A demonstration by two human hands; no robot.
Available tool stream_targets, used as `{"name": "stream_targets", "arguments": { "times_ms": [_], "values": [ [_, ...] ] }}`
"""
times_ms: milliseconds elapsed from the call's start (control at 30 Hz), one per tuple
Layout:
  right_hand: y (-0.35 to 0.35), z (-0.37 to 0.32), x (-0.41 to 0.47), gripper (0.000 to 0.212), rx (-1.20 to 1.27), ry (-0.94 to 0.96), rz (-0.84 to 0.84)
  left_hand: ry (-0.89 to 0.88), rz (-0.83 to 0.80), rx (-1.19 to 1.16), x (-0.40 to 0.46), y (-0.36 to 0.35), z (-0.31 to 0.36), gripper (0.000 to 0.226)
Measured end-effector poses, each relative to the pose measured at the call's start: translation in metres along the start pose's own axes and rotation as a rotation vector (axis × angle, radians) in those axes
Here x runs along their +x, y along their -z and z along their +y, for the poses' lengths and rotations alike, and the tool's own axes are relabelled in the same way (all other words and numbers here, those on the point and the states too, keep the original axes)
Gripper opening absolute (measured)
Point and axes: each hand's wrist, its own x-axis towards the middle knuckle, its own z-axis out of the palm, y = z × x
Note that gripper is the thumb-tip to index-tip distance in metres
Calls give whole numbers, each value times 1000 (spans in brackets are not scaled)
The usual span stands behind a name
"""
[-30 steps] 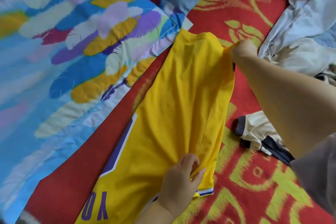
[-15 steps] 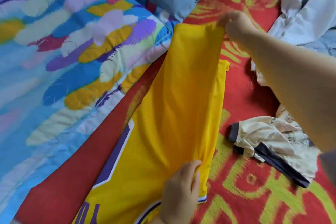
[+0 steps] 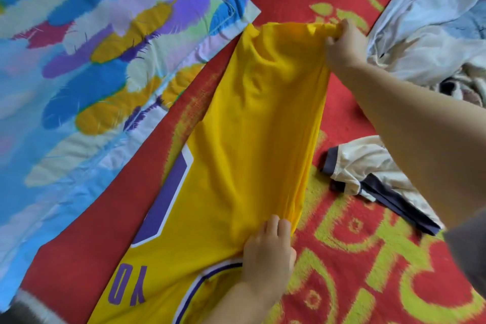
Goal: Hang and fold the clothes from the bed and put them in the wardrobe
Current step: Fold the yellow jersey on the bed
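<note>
The yellow jersey [image 3: 252,123] is lying stretched along the red blanket [image 3: 349,258] on the bed. The right hand [image 3: 343,46] is pinching its far edge, and the left hand [image 3: 268,255] is gripping bunched fabric at the near end.

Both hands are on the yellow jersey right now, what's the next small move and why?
Probably lower the right hand and lay the far edge flat. It pinches the far end of the yellow jersey, which is bunched and wrinkled there, while the left hand grips the near edge on the red blanket.
</note>
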Motion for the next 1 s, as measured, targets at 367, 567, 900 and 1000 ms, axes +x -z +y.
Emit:
{"name": "stream_targets", "arguments": {
  "times_ms": [367, 567, 900, 1000],
  "values": [
    [-1, 35, -110, 71, -280, 298, -239, -135, -178, -274, -29, 12, -34, 51],
    [-20, 47, -342, 71, -170, 781, -466, 242, 103, -21, -97, 82, -145, 54],
    [-66, 53, -474, 97, -475, 954, -624, 783, -524, -633, -167, 100, -195, 35],
    [-61, 48, -475, 82, -408, 890, -671, 829, -619, -1036, -167, 132, -189, 41]
  ]
}}
